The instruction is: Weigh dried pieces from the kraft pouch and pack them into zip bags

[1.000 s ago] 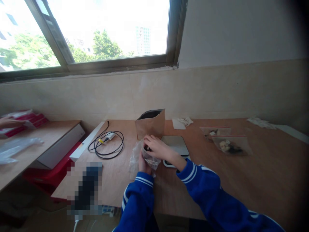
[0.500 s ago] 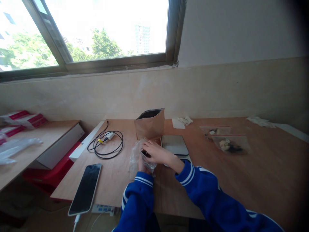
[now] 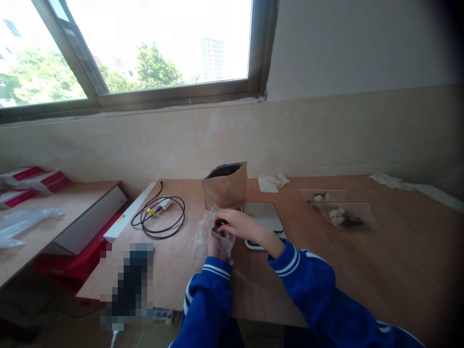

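Note:
My left hand [image 3: 214,249] is closed around a crinkled clear plastic bag [image 3: 202,237] from below, its fingers mostly hidden by the film. Dark contents [image 3: 219,224] show at the mouth of the bag, too small to name. My right hand [image 3: 237,225] reaches in from the right, fingers bent down into the opening and pressed together at the dark contents. Just behind both hands stands a brown kraft paper pouch [image 3: 225,188], upright with its top gaping. A flat kitchen scale [image 3: 263,217] lies to the right, partly covered by my right wrist.
A coiled black cable [image 3: 163,236] lies left of the bag, and a phone [image 3: 132,280], pixelated, at the front left edge. Two zip bags with pale and dark pieces [image 3: 346,217] lie to the right. White scraps [image 3: 278,181] sit by the wall.
My right hand has shifted slightly and its fingers now bend deeper into the bag's mouth. More of the scale's front shows. The left hand has stayed nearly still.

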`<state>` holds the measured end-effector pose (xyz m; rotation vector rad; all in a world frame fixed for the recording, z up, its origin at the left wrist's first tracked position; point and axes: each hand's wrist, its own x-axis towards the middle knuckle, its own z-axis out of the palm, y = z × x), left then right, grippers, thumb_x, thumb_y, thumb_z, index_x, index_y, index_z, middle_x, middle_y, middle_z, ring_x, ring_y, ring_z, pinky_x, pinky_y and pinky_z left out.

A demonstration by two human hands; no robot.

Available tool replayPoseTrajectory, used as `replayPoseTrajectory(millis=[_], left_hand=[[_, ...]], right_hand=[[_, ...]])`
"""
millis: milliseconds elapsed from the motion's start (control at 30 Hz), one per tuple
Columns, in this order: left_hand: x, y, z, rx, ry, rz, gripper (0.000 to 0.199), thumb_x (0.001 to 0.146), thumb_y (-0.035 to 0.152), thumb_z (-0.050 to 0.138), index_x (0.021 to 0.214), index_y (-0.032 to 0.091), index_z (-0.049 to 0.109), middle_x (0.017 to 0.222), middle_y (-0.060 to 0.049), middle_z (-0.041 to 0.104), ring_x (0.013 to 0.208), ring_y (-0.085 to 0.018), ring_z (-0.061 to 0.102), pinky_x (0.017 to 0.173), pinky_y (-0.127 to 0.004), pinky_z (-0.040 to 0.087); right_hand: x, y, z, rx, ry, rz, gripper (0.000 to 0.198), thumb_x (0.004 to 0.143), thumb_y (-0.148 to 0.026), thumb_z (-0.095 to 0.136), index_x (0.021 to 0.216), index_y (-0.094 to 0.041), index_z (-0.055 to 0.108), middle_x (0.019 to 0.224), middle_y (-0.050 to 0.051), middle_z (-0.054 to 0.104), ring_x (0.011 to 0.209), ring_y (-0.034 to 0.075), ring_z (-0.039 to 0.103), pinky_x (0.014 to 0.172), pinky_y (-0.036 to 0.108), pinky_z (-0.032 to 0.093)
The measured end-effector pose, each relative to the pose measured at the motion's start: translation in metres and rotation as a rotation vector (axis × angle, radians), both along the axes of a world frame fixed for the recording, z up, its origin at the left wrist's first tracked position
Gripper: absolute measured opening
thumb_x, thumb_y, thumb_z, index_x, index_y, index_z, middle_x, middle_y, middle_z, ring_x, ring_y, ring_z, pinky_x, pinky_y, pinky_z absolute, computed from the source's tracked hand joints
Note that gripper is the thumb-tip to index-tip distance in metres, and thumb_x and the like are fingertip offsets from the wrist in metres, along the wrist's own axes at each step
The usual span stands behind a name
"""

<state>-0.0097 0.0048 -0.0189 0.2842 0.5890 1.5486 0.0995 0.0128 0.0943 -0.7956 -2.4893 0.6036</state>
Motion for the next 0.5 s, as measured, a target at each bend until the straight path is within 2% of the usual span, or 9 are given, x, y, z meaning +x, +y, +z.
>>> replayPoseTrajectory(millis=[133,233,400,500], left_hand=[[0.003,-0.002,0.008,-0.033,-0.078,-0.029,0.02,0.089,0.022,0.045,0.088,0.015,0.064,0.082,-0.004,0.065,0.077,-0.013,0.065,0.069,-0.021,0.054],[0.003,-0.008,0.014,-0.062,-0.081,-0.066,0.019,0.085,0.027,0.053,0.087,0.012,0.065,0.081,-0.007,0.067,0.074,-0.015,0.066,0.071,-0.025,0.055],[0.002,-0.012,0.018,-0.13,-0.076,-0.078,0.019,0.084,0.028,0.055,0.087,0.013,0.067,0.083,-0.009,0.07,0.069,-0.016,0.067,0.068,-0.026,0.055],[0.001,-0.01,0.017,-0.152,-0.085,-0.092,0.02,0.085,0.028,0.054,0.089,0.014,0.067,0.084,-0.009,0.07,0.068,-0.016,0.067,0.066,-0.026,0.055]], right_hand=[[0.011,0.002,0.016,-0.08,0.248,-0.034,0.019,0.084,-0.009,0.052,0.098,-0.018,0.061,0.099,0.004,0.064,0.091,0.016,0.061,0.082,0.028,0.047],[0.02,0.011,0.035,-0.064,0.397,-0.098,0.02,0.085,-0.013,0.051,0.102,-0.019,0.06,0.1,0.004,0.064,0.09,0.016,0.062,0.082,0.028,0.048],[0.03,0.056,0.072,0.22,0.667,-0.313,0.024,0.088,-0.022,0.049,0.111,-0.023,0.057,0.11,0.005,0.063,0.1,0.018,0.059,0.087,0.032,0.047],[0.03,0.088,0.079,0.329,0.696,-0.394,0.02,0.089,-0.024,0.047,0.106,-0.022,0.058,0.104,0.005,0.063,0.097,0.019,0.058,0.084,0.032,0.047]])
